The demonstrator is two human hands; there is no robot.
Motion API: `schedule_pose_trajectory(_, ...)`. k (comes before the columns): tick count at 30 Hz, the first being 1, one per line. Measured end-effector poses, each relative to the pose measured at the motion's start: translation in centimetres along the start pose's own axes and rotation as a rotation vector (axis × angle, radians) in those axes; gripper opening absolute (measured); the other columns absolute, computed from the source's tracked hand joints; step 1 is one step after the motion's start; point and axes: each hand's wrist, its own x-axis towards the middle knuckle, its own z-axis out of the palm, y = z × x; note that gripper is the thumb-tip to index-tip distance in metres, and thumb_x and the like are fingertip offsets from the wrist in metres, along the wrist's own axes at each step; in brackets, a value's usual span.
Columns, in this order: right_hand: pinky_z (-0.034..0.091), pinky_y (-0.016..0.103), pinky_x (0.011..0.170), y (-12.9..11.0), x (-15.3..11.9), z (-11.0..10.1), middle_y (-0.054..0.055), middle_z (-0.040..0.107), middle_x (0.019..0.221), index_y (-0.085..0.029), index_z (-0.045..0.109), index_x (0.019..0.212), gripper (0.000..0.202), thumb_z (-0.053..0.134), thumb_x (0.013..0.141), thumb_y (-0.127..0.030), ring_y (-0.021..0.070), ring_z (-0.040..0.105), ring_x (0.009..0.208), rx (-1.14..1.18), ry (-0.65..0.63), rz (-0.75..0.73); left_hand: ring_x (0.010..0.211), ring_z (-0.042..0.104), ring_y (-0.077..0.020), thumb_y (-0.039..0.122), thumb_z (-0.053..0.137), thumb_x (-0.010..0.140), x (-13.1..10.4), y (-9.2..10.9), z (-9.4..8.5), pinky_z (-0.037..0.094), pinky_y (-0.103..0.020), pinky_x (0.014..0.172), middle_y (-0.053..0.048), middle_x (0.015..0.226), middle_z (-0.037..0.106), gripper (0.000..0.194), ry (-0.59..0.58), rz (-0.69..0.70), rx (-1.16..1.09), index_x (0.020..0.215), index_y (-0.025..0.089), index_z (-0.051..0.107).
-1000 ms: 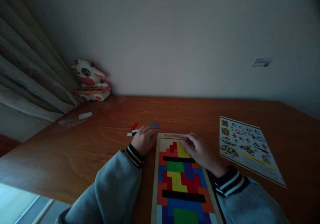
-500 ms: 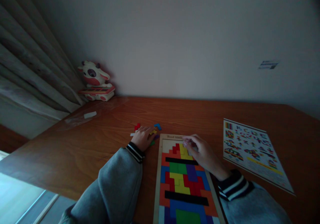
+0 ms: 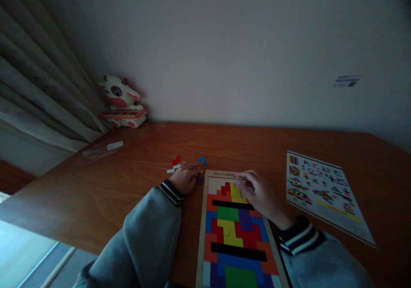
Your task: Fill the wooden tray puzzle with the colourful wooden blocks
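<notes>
My left hand [image 3: 184, 178] rests over a small pile of loose puzzle pieces, left of the board's top corner, with its fingers stretched out. Its fingertips touch or hover by a yellow piece [image 3: 200, 169]; a purple piece [image 3: 200, 180] lies under them. My right hand [image 3: 256, 190] is over the upper right of the wooden puzzle board [image 3: 202, 236], thumb and fingertips pinched together; anything between them is too small to make out. Coloured blocks fill most of the board, including a green piece [image 3: 227, 213] and a black bar [image 3: 238, 251]. Bare board shows near the top.
Red [image 3: 175, 161], white [image 3: 173, 169] and blue [image 3: 202, 160] pieces lie around my left hand. A printed pattern sheet [image 3: 324, 189] lies to the right. A toy cow with keyboard [image 3: 123, 104] stands at the back left, by the curtain [image 3: 41, 82]. Clear plastic wrapping [image 3: 99, 151] lies nearby.
My left fingers have shifted slightly over the loose pieces, uncovering more of the white ones; the green piece is no longer visible. My right hand stays in nearly the same pinch.
</notes>
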Motion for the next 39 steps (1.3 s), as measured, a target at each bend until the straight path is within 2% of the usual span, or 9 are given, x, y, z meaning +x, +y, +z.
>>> schedule_pose_trajectory(5,0.054,0.038,0.077,0.1,-0.1,0.0,0.008,0.064,0.104,-0.022,0.064,0.107,0.024,0.050,0.096,-0.039,0.0196,0.063,0.084,-0.010,-0.001,0.002,0.105,0.062,-0.0257,0.025,0.047,0.094,-0.2,-1.2,-0.6,0.048,-0.045,0.094,-0.012,0.118,0.066,0.032,-0.021,0.017,-0.023,0.115,0.019,0.069)
schedule_pose_trajectory(11,0.053,0.037,0.078,0.0,-0.1,-0.1,0.008,0.065,0.104,-0.022,0.064,0.106,0.024,0.050,0.095,-0.039,0.0199,0.063,0.084,-0.022,0.003,-0.005,0.106,0.061,-0.0246,0.033,0.055,0.093,-0.4,-2.3,-0.4,0.048,-0.043,0.097,-0.011,0.116,0.065,0.030,-0.045,-0.052,-0.060,0.116,0.020,0.070)
schedule_pose_trajectory(14,0.053,0.037,0.078,0.0,-0.1,-0.1,0.007,0.065,0.104,-0.023,0.064,0.106,0.024,0.050,0.095,-0.039,0.0199,0.063,0.085,-0.018,0.004,0.001,0.105,0.063,-0.0242,0.035,0.061,0.091,-0.3,-2.5,-0.2,0.049,-0.042,0.097,-0.009,0.113,0.068,0.028,0.010,-0.107,-0.074,0.113,0.021,0.070)
schedule_pose_trajectory(17,0.053,0.036,0.077,0.0,-0.1,-0.1,0.007,0.064,0.104,-0.022,0.064,0.106,0.024,0.050,0.095,-0.039,0.0195,0.063,0.085,-0.019,0.002,0.008,0.105,0.063,-0.0233,0.037,0.063,0.090,0.0,-1.6,-0.1,0.050,-0.041,0.096,-0.008,0.113,0.069,0.026,0.134,-0.109,-0.126,0.109,0.022,0.071)
schedule_pose_trajectory(20,0.053,0.036,0.077,-0.1,0.0,0.0,0.008,0.065,0.103,-0.021,0.064,0.105,0.025,0.050,0.095,-0.039,0.0194,0.063,0.084,-0.012,0.000,0.012,0.103,0.064,-0.0221,0.039,0.065,0.089,0.6,0.7,0.2,0.050,-0.040,0.095,-0.008,0.112,0.069,0.025,0.205,-0.022,-0.194,0.105,0.021,0.072)
schedule_pose_trajectory(25,0.052,0.037,0.080,0.0,0.1,0.1,0.008,0.065,0.102,-0.021,0.064,0.104,0.024,0.050,0.095,-0.038,0.0205,0.064,0.087,-0.011,0.014,0.001,0.099,0.064,-0.0209,0.041,0.065,0.089,1.5,3.8,1.5,0.050,-0.038,0.091,-0.008,0.109,0.070,0.027,0.138,0.164,-0.261,0.104,0.019,0.072)
schedule_pose_trajectory(29,0.053,0.036,0.079,-0.1,0.0,0.0,0.007,0.065,0.102,-0.022,0.064,0.105,0.024,0.050,0.095,-0.038,0.0201,0.065,0.087,-0.010,-0.005,0.008,0.100,0.062,-0.0214,0.040,0.061,0.092,1.6,4.0,2.0,0.050,-0.038,0.091,-0.009,0.112,0.068,0.025,0.077,0.167,-0.244,0.103,0.021,0.073)
schedule_pose_trajectory(34,0.053,0.035,0.078,-0.2,0.0,-0.1,0.007,0.066,0.101,-0.021,0.065,0.103,0.023,0.050,0.095,-0.036,0.0195,0.065,0.085,-0.043,-0.017,-0.007,0.109,0.059,-0.0224,0.039,0.052,0.096,1.3,4.2,1.4,0.046,-0.040,0.098,-0.007,0.122,0.065,0.028,0.027,0.185,-0.183,0.111,0.025,0.071)
schedule_pose_trajectory(39,0.054,0.034,0.076,-0.3,-0.1,-0.1,0.007,0.066,0.099,-0.022,0.067,0.102,0.022,0.050,0.095,-0.035,0.0196,0.066,0.086,-0.070,-0.034,-0.025,0.108,0.058,-0.0225,0.041,0.052,0.096,0.9,4.5,1.4,0.046,-0.039,0.096,-0.008,0.123,0.065,0.030,0.015,0.201,-0.158,0.114,0.025,0.071)
